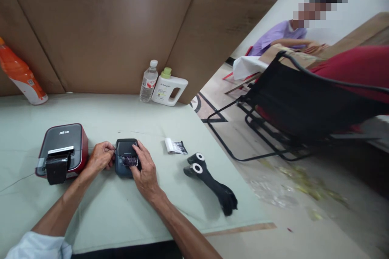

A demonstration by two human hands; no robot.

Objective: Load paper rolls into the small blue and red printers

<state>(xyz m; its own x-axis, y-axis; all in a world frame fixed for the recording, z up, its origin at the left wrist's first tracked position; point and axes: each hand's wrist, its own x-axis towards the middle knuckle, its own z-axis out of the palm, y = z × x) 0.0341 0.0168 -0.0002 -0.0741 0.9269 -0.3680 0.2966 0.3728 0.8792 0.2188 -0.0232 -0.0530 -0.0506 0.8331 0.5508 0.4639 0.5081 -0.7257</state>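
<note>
On the table, a small dark portable label printer [123, 168] lies with a dark strip [130, 161] across its top. My right hand [146, 172] grips it from the right, with fingers along its top and edge. At its left side, my left hand [101, 158] is closed in a pinch against the edge; whatever lies between the fingertips is too small to make out. Left of that hand stands a larger black and red label printer [64, 141] with a black strip hanging from its front slot. A small white roll [169, 145] with a dark printed end lies right of my hands.
Black strips with two white-cored rolls [209, 178] lie on the table's right. A cardboard screen [121, 40] stands behind a water bottle [148, 83], a white jug [168, 89] and an orange bottle [22, 73]. A folding chair [310, 97] and a seated person [279, 34] are at right.
</note>
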